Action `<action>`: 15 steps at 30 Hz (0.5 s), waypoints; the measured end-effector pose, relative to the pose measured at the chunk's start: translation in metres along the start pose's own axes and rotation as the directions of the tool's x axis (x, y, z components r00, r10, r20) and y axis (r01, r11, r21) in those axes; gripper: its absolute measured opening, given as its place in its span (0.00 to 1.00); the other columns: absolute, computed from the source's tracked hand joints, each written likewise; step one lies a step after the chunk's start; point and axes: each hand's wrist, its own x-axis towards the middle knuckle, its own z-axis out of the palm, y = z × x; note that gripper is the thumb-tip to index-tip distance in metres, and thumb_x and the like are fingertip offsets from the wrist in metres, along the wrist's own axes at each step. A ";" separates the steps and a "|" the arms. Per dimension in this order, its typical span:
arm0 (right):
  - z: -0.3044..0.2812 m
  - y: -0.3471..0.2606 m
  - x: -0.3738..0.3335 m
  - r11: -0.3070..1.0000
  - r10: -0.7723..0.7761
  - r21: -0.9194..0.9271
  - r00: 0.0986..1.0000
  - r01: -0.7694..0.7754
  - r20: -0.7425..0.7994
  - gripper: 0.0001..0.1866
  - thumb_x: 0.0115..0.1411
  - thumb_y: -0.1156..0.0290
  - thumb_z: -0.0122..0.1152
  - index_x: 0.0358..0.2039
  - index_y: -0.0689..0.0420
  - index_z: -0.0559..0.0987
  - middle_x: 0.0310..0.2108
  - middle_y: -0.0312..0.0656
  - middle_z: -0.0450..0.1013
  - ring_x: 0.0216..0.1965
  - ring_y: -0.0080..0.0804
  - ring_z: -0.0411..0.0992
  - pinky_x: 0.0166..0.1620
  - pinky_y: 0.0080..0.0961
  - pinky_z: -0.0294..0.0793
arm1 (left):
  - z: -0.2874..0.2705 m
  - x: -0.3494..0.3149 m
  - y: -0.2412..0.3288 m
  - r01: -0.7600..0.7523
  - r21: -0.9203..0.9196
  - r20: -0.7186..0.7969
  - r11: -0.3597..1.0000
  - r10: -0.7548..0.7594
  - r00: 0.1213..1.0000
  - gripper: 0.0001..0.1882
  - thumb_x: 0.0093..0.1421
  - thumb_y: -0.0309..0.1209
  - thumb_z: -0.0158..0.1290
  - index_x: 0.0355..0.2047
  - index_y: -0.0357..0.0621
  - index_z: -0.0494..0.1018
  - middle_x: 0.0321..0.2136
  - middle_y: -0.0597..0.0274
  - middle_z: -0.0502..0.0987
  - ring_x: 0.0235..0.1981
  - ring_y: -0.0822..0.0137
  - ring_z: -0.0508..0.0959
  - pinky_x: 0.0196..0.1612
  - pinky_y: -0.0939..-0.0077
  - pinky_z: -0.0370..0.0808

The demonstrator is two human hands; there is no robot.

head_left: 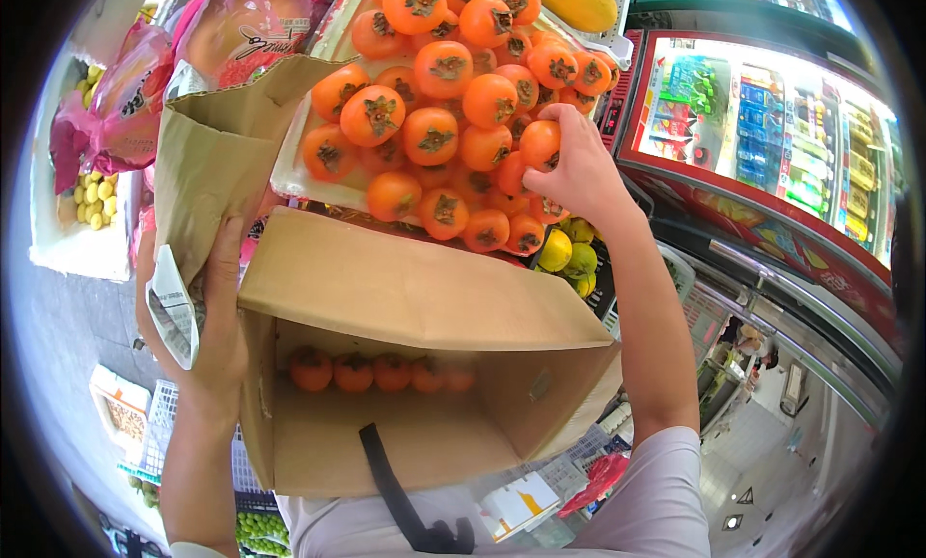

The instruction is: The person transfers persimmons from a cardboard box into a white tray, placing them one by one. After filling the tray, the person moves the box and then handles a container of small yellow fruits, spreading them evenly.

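My right hand point(581, 170) reaches to the right edge of a heaped tray point(292, 167) of orange persimmons. Its thumb and fingers are closed round one persimmon point(540, 145), which still sits among the others. My left hand point(214, 331) grips the left flap point(207, 163) of an open cardboard box point(415, 278), with a folded piece of newspaper point(174, 302) beside the fingers. Inside the box, a row of several persimmons point(353, 372) lies along the far wall. A black strap point(395, 490) hangs over the near edge of the box.
Pink-wrapped fruit point(125, 124) and a white box of small yellow fruit point(94, 201) stand at the left. Green-yellow citrus point(579, 254) sits just below the tray's right end. A lit drinks fridge point(752, 124) rises at the right, above a metal rail point(772, 288).
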 end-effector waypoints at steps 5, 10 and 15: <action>0.014 -0.004 0.005 0.989 -0.029 -0.144 0.999 0.023 -0.044 0.40 0.51 0.65 0.72 0.66 0.53 0.70 0.61 0.49 0.73 0.65 0.53 0.70 0.64 0.54 0.72 | 0.000 -0.002 0.002 0.038 -0.018 -0.015 0.999 -0.038 0.999 0.11 0.71 0.24 0.65 0.50 0.32 0.78 0.40 0.57 0.81 0.41 0.63 0.81 0.49 0.69 0.77; 0.024 0.000 0.002 0.988 -0.033 -0.151 0.993 0.016 -0.116 0.41 0.52 0.66 0.71 0.68 0.51 0.70 0.62 0.48 0.72 0.65 0.52 0.69 0.64 0.53 0.69 | -0.001 -0.001 0.001 -0.010 0.031 -0.004 0.999 0.010 1.000 0.11 0.71 0.25 0.65 0.50 0.33 0.79 0.40 0.58 0.82 0.41 0.65 0.81 0.48 0.70 0.77; 0.022 -0.004 -0.001 0.979 -0.071 -0.199 0.986 0.040 -0.151 0.42 0.52 0.64 0.73 0.68 0.52 0.70 0.62 0.47 0.73 0.64 0.51 0.70 0.64 0.52 0.69 | 0.001 -0.001 0.005 -0.007 0.032 -0.028 0.999 0.008 1.000 0.11 0.71 0.25 0.64 0.49 0.33 0.78 0.39 0.58 0.82 0.40 0.66 0.81 0.48 0.70 0.77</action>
